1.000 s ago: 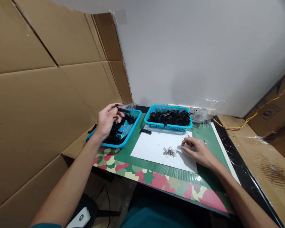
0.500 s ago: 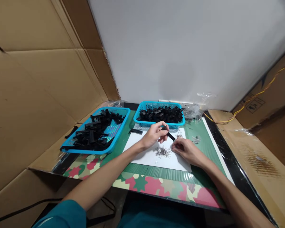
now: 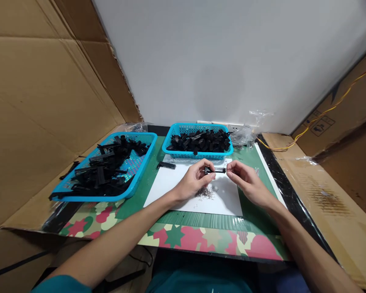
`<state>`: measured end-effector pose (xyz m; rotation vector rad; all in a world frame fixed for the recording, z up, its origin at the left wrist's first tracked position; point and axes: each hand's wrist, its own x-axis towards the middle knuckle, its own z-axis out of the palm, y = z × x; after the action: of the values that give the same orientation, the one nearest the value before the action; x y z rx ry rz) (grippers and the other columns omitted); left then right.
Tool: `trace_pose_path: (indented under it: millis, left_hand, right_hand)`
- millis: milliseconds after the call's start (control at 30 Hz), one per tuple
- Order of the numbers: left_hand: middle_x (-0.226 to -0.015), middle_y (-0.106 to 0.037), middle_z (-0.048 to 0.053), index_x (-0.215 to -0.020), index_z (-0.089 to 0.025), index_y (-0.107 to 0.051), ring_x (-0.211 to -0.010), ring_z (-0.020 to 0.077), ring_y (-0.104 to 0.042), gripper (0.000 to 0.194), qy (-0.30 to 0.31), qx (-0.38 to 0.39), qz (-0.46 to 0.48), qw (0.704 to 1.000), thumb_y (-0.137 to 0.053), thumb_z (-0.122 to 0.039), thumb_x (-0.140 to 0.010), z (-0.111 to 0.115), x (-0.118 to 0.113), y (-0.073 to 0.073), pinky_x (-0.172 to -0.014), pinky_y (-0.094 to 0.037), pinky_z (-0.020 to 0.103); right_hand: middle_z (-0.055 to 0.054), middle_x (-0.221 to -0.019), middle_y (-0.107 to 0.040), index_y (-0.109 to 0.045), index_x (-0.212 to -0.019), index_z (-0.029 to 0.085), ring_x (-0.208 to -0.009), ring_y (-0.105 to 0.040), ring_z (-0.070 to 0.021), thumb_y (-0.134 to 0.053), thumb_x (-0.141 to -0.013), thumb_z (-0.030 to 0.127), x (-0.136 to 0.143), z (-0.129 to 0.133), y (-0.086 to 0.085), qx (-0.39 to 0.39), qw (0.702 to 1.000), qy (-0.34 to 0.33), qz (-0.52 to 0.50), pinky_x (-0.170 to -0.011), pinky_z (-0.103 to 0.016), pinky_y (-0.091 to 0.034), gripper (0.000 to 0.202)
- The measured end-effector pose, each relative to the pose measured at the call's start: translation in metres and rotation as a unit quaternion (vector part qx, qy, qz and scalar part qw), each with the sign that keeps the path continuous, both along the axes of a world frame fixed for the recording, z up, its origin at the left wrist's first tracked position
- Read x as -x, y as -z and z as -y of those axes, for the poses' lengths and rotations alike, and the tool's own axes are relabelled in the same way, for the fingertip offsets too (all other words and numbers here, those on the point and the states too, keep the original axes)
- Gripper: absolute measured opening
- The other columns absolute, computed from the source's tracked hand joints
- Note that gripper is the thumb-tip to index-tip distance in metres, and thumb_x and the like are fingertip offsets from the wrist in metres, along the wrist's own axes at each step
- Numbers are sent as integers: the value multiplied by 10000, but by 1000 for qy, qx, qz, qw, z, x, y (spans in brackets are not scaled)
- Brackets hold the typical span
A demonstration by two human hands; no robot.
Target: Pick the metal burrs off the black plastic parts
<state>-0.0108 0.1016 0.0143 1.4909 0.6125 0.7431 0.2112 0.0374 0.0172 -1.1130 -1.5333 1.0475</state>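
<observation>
Above the white sheet [image 3: 164, 186], my left hand [image 3: 198, 177] grips a slim black plastic part [image 3: 219, 170] held roughly level. My right hand [image 3: 243, 177] is pinched at the right end of that part; whatever its fingertips hold is too small to name. Beneath the hands lies a pile of tiny metal pieces [image 3: 206, 193], partly hidden by my left hand. Another black part [image 3: 166, 165] rests at the sheet's upper left corner.
Two blue baskets of black parts stand on the green mat, one at the left [image 3: 140, 179] and one behind the sheet [image 3: 198, 155]. Clear plastic wrap [image 3: 244, 136] lies at the back right. Cardboard [image 3: 49, 101] walls the left side.
The black part has turned from slanting down to nearly level. My right hand has risen and closed at its right end. The view has shifted slightly.
</observation>
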Motion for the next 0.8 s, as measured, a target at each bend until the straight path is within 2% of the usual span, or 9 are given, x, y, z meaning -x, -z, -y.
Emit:
trace_pose_path:
  millis: [133, 267, 467, 667, 800]
  left_hand:
    - [-849, -602, 3, -984, -170, -637, -630, 87, -523, 356, 1, -35, -31, 999, -641, -526, -983, 6, 0, -4, -575, -402, 219]
    - [-824, -615, 7, -1044, -163, -709, -666, 109, -509, 363, -2, -89, -67, 994, -615, -511, -1003, 9, 1, -7, -607, -399, 236]
    - [-968, -680, 33, -1044, -170, -720, -838, 147, -567, 293, 3, -137, -70, 988, -599, -436, -1030, 11, 0, -7, -733, -428, 259]
    - [-983, -689, 28, -1044, -177, -705, -838, 148, -573, 272, 1, -145, -74, 987, -597, -426, -1031, 11, 0, -5, -736, -427, 266]
    - [-971, -688, 28, -1043, -173, -698, -828, 151, -582, 287, -2, -163, -92, 982, -573, -432, -1041, 10, 0, -5, -723, -429, 264]
  right_hand:
    - [-4, -852, -507, -603, -956, 213, -759, -426, -168, -625, -1017, 456, 7, 2, 1, -6, 1000, 5, -15, -688, -292, -348, 251]
    - [18, -768, -469, -636, -937, 213, -689, -370, -157, -629, -1016, 430, 12, 3, 3, -21, 999, 29, 9, -650, -297, -309, 231]
    - [-7, -816, -577, -639, -939, 205, -720, -474, -162, -630, -1007, 371, 21, 6, 3, -38, 997, 50, 32, -682, -292, -383, 179]
    - [-6, -824, -582, -608, -962, 203, -719, -499, -153, -574, -1033, 300, 24, 9, 1, -77, 993, 59, 70, -677, -276, -404, 125]
    - [-19, -857, -592, -578, -978, 212, -739, -518, -162, -517, -1051, 242, 24, 9, 4, -125, 980, 63, 138, -690, -284, -416, 100]
